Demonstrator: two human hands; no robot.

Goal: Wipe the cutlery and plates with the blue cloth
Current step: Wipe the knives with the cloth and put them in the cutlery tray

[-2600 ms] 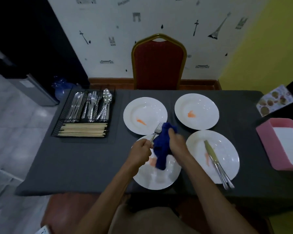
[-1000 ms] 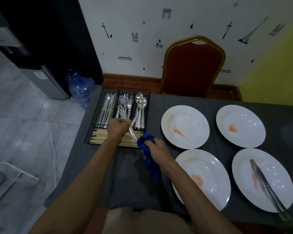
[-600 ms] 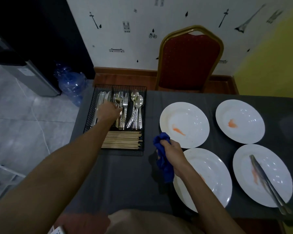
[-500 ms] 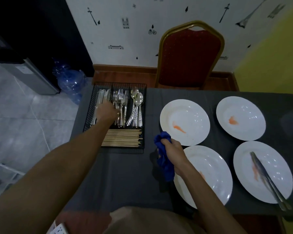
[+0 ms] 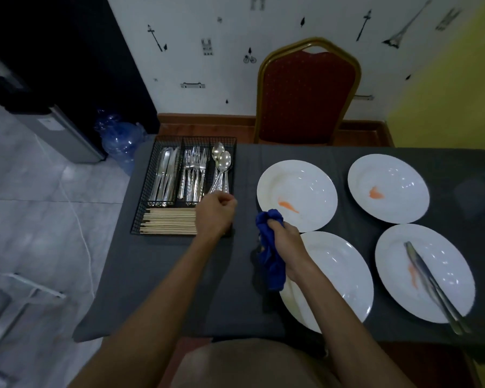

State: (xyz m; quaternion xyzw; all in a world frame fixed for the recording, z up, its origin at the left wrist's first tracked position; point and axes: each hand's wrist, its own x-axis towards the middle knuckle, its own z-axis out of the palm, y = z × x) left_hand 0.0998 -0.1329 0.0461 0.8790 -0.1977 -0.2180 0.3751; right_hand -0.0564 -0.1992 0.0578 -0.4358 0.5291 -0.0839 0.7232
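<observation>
Back from the fork slot, my left hand (image 5: 216, 212) now sits curled at the tray's (image 5: 142, 208) near corner, 11 o'clock, by the spoon handles (image 5: 221, 186); whether it holds anything I cannot tell. My right hand (image 5: 287, 242) grips the soft, bunched blue cloth (image 5: 275, 271) at 12 o'clock. A knife (image 5: 431, 284), probably stiff and slick, lies on the plate (image 5: 398, 292) at 3 o'clock; I'd pinch its handle.

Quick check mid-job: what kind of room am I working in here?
Likely a dining or banquet room: a cloth-covered table set with four white plates, a wire cutlery tray, and a red, gold-framed banquet chair.
</observation>
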